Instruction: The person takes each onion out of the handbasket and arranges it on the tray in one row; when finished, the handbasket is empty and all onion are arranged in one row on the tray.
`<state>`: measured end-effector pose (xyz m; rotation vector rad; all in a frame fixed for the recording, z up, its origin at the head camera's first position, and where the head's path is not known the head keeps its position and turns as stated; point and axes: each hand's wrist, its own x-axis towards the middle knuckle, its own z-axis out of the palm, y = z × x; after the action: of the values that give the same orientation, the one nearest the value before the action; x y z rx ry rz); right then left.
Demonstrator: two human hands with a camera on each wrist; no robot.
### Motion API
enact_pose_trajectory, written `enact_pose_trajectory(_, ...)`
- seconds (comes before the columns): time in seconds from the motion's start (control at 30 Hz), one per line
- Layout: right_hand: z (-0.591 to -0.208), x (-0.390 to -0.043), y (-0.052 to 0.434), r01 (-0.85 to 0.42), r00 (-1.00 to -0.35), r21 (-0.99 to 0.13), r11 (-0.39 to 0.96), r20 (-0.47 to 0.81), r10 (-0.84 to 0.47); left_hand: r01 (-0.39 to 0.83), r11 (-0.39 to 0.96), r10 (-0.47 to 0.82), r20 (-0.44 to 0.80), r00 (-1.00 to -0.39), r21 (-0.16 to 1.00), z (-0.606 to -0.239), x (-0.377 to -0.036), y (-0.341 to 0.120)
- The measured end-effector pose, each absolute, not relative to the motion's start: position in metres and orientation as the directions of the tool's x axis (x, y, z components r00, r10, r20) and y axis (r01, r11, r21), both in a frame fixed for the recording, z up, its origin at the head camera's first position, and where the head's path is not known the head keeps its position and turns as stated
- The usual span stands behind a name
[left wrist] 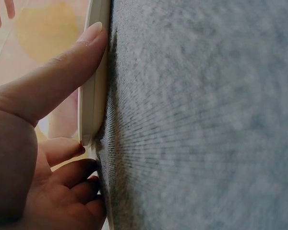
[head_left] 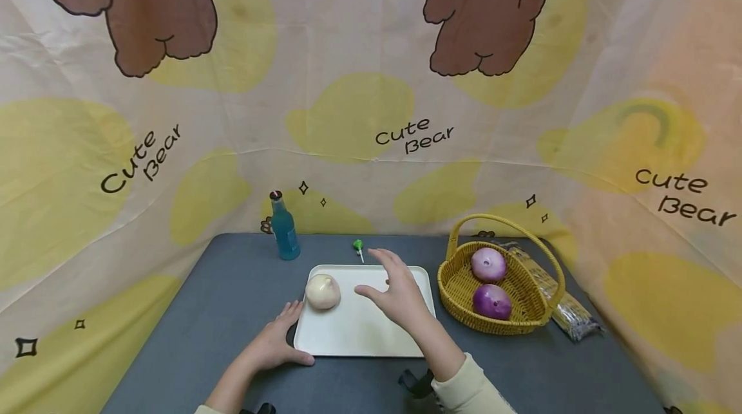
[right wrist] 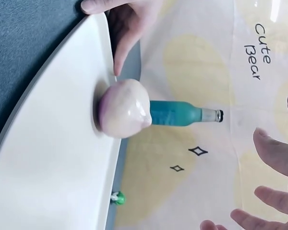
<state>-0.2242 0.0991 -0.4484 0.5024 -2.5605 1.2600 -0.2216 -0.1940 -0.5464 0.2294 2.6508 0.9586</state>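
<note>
A whitish onion (head_left: pixel 323 291) with a purple tinge near its base sits toward the left side of a white tray (head_left: pixel 371 337). My left hand (head_left: pixel 272 342) holds the tray's near left corner, thumb on the front edge and fingers along the left side; the left wrist view shows the thumb against the rim (left wrist: pixel 93 81). Above the tray's right half, my right hand (head_left: pixel 400 295) hovers with thumb and fingers spread and nothing between them. In the right wrist view, its fingers (right wrist: pixel 273 158) are apart from the onion (right wrist: pixel 125 109).
Two purple onions (head_left: pixel 491 301) lie in a yellow wicker basket (head_left: pixel 475 324) with a tall handle, right of the tray. A clear packet (head_left: pixel 570 317) lies beside the basket. Behind the tray are a blue bottle (head_left: pixel 285 234), standing upright, and a green lollipop (head_left: pixel 358 245).
</note>
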Motion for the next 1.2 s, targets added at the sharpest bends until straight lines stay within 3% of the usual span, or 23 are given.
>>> enact_pose_trajectory(0.73, -0.453, -0.219, 0.16, -0.392, -0.908, -0.725, 0.567, 0.405, -0.11, 0.037, 0.767, 0.25, -0.245, -0.937, 0.641, -0.547, -0.223, -0.193)
enact_pose_trajectory(1.2, -0.454, -0.215, 0.206, -0.337, -0.901, -0.671, 0.66, 0.433, -0.019, 0.041, 0.775, 0.247, -0.242, -0.938, 0.631, -0.545, -0.221, -0.192)
